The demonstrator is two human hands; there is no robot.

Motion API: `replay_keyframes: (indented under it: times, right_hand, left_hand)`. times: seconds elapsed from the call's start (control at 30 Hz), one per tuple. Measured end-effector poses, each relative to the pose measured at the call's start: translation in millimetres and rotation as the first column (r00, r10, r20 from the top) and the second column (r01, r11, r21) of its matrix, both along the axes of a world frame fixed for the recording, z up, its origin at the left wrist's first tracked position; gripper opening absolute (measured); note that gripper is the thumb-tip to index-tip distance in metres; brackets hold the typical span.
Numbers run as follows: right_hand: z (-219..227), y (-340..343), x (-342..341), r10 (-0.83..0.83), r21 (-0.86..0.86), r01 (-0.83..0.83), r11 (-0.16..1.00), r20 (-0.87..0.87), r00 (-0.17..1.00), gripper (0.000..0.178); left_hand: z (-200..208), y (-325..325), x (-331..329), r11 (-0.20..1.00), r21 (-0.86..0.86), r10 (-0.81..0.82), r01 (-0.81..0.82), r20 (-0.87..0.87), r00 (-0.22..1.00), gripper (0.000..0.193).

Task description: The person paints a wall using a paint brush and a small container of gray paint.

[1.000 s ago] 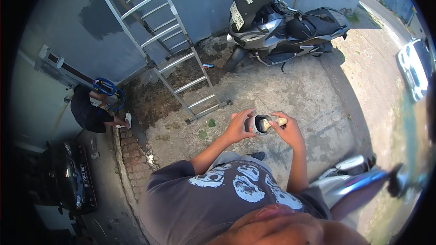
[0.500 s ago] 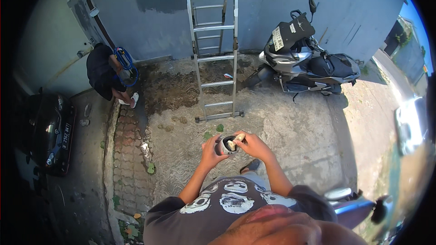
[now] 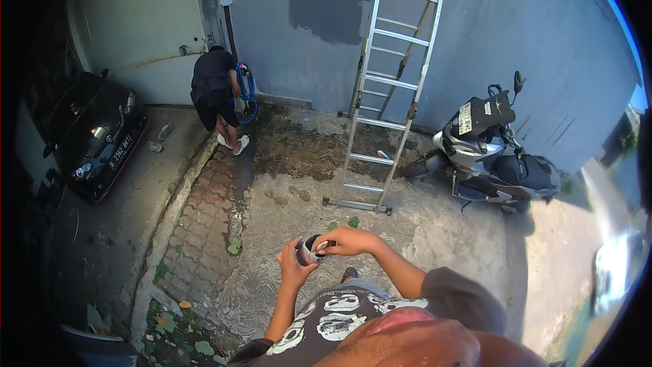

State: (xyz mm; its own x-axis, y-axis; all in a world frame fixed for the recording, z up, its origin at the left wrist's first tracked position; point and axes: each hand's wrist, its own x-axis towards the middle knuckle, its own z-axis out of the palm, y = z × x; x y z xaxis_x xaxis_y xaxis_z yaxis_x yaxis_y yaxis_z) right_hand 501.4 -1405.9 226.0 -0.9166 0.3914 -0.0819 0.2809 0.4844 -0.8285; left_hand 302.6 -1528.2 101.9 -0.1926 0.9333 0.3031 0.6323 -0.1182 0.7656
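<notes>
Cup (image 3: 312, 256), lower centre | likely light, stiff; grip outer wall | left hand (image 3: 292, 269) curls fingers round it; right hand (image 3: 348, 240) pinches pale handle (image 3: 322, 247)

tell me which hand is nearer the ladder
Right. In this view the right hand, at the opening of the cup, is just below the ladder; the left hand, around the cup, is lower and farther left.

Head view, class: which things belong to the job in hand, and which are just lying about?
In hand: container in the left hand; pale tool, partly hidden, in the right hand.
Seemingly aside: motorbike; black car; green leaf; ladder, role unclear.
</notes>
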Motion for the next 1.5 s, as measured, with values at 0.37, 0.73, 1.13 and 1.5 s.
replay_keyframes:
  times: [0.37, 0.73, 1.13, 1.5]
  right_hand:
    - [26, -6, -14, -0.068, 0.064, 0.073, 0.995, -0.083, 0.994, 0.030]
    - [33, -19, 7, -0.201, 0.159, 0.208, 0.965, -0.059, 0.978, 0.036]
    - [17, -9, 40, -0.225, 0.091, 0.229, 0.969, -0.048, 0.973, 0.035]
    - [3, -3, 186, -0.338, -0.008, 0.339, 0.941, -0.095, 0.936, 0.029]
  left_hand:
    - [12, -11, -24, 0.999, 0.000, -0.047, 0.047, -0.033, 0.998, 0.097]
    - [22, -4, -5, 0.996, 0.036, -0.079, 0.077, 0.051, 0.996, 0.098]
    - [17, -11, 20, 1.000, -0.017, -0.009, 0.011, 0.090, 0.996, 0.105]
    - [11, 41, 133, 0.995, -0.075, -0.060, 0.070, 0.126, 0.990, 0.083]
